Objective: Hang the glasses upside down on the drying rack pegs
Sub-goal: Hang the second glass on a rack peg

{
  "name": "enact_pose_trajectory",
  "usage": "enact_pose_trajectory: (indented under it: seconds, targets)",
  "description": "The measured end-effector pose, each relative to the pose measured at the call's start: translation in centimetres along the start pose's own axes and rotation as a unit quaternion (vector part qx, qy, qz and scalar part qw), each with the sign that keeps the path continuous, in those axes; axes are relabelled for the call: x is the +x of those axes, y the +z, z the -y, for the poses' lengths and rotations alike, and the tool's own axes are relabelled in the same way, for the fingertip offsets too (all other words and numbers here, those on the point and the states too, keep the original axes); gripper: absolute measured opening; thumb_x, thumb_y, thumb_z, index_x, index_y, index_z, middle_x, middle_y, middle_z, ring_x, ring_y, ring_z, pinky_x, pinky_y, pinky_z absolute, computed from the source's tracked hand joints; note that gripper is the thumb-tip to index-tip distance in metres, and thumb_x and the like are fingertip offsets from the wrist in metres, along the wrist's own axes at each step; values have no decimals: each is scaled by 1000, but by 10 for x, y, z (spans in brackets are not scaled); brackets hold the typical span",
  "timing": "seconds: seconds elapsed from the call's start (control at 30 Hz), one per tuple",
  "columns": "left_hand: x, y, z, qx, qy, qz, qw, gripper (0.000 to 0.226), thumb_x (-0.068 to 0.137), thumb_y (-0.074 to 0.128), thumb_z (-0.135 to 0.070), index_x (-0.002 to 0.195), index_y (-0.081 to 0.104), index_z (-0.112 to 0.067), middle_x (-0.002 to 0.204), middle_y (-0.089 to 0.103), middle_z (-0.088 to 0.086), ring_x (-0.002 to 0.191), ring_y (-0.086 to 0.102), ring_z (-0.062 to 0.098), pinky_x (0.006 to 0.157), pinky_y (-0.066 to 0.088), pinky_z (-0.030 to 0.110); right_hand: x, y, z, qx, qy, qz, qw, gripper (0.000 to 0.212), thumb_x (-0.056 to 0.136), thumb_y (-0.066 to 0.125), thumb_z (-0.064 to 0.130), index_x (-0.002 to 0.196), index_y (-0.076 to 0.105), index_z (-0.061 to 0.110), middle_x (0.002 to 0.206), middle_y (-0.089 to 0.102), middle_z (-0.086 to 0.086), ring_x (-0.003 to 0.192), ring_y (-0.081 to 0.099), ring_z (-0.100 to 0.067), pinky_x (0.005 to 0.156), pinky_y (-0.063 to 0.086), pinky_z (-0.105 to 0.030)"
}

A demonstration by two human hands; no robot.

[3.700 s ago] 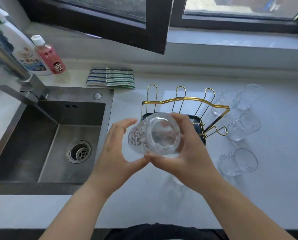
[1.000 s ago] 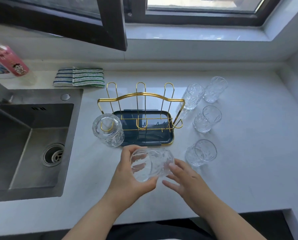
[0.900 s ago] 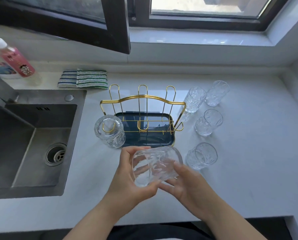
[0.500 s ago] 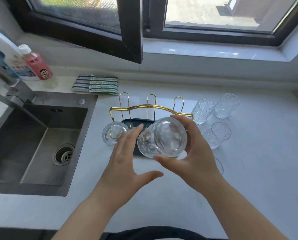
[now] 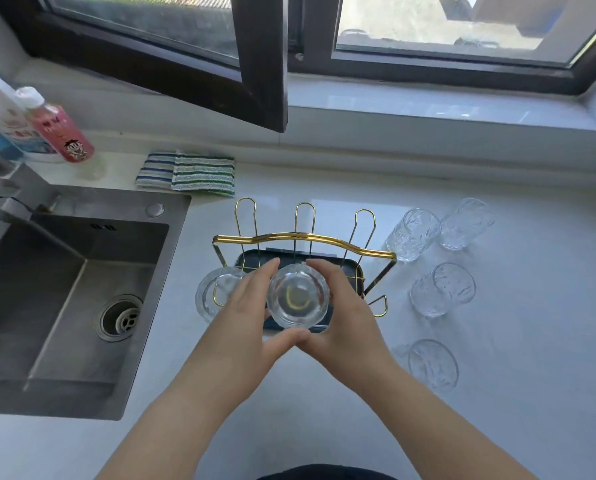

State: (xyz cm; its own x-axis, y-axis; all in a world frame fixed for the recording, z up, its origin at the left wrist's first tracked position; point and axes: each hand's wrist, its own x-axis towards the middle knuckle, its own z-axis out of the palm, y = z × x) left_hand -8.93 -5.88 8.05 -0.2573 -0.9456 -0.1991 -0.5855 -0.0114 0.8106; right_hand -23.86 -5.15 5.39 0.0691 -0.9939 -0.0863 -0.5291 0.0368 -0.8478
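Two hands cup one inverted glass (image 5: 298,295): left hand (image 5: 246,327) at nine o'clock, right hand (image 5: 346,325) at three.

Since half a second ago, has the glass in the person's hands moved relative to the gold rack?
Yes. The held glass has come down from in front of the rack's handle bar to the front middle peg, base up, beside the hung glass.

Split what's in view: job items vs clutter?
Job: held glass, left hand, right hand, gold rack, hung glass, four loose glasses, e.g..
Clutter: sink, striped cloths, pink bottle.
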Motion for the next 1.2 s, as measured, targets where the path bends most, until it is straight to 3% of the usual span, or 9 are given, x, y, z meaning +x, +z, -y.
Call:
enact_pose_trajectory:
  seconds: [0.07, 0.13, 0.3, 0.53, 0.73, 0.9, 1.07, 1.13, 1.2]
  targets:
    - [3, 4, 0, 27, -2, -19, 999, 81, 73, 71, -37, 138, 22, -38, 132, 32, -25, 124, 42, 6, 100, 35, 24, 3, 3, -4, 0, 10, 3, 1000, 80, 63, 79, 28, 127, 33, 37, 121, 52, 21, 110, 50, 1, 94, 43, -18]
    - [6, 8, 1, 44, -2, -29, 999, 80, 75, 69, -35, 139, 22, -36, 125, 29, -27, 124, 42, 6, 94, 32, 18, 6, 4, -7, 2, 22, 2, 1000, 80, 63, 79, 28, 129, 33, 34, 125, 53, 14, 112, 51, -3, 96, 45, -23]
    - [11, 15, -1, 67, -16, -25, 997, 80, 79, 65, -32, 142, 16, -32, 146, 28, -16, 129, 36, 7, 92, 23, 13, 7, 6, -10, 1, 42, 8, 999, 82, 64, 79, 30, 131, 32, 33, 129, 52, 12, 116, 50, -6, 98, 45, -28]
    - [12, 20, -3, 92, -31, -9, 995, 78, 85, 59, -30, 144, 8, -29, 153, 16, -13, 138, 17, 5, 100, 15, 13, 7, 9, -13, 11, 59, 21, 998, 81, 66, 77, 27, 133, 31, 30, 131, 51, 10, 119, 48, -8, 101, 44, -35]
    - [12, 23, -3, 101, -35, -13, 994, 78, 86, 56, -28, 144, 4, -27, 155, 10, -12, 141, 11, 6, 105, 14, 16, 6, 10, -15, 11, 59, 34, 998, 83, 67, 77, 27, 134, 28, 32, 135, 46, 11, 122, 45, -7, 103, 41, -30]
    - [8, 29, -1, 91, -13, -23, 996, 75, 88, 53, -24, 144, 3, -30, 155, 6, -12, 140, 7, 3, 93, 3, 4, 5, 6, -15, 9, 47, 30, 998, 88, 67, 77, 29, 137, 24, 28, 138, 39, 10, 124, 39, -3, 103, 38, -23]
    - [-1, 33, -2, 96, 9, -37, 995, 75, 89, 51, -27, 143, -1, -33, 154, -1, -15, 140, 0, 2, 95, 1, 6, -6, 1, -10, 1, 21, 15, 1000, 85, 70, 74, 25, 138, 23, 25, 137, 35, 14, 126, 35, -1, 106, 31, -18]
    - [-9, 33, -5, 123, 44, -50, 990, 73, 88, 52, -30, 143, 5, -31, 149, 5, -21, 137, 1, -3, 98, -2, 6, -17, -3, -8, -10, -11, 4, 1000, 80, 73, 72, 21, 137, 23, 29, 132, 33, 21, 126, 33, 3, 105, 26, -11]
    - [-17, 33, -12, 142, 113, -82, 980, 66, 85, 57, -29, 141, 22, -29, 140, 19, -24, 132, 11, -6, 103, 3, 7, -31, -12, -7, -25, -38, -11, 999, 78, 74, 70, 20, 131, 21, 42, 129, 30, 31, 123, 34, 9, 102, 24, -5]
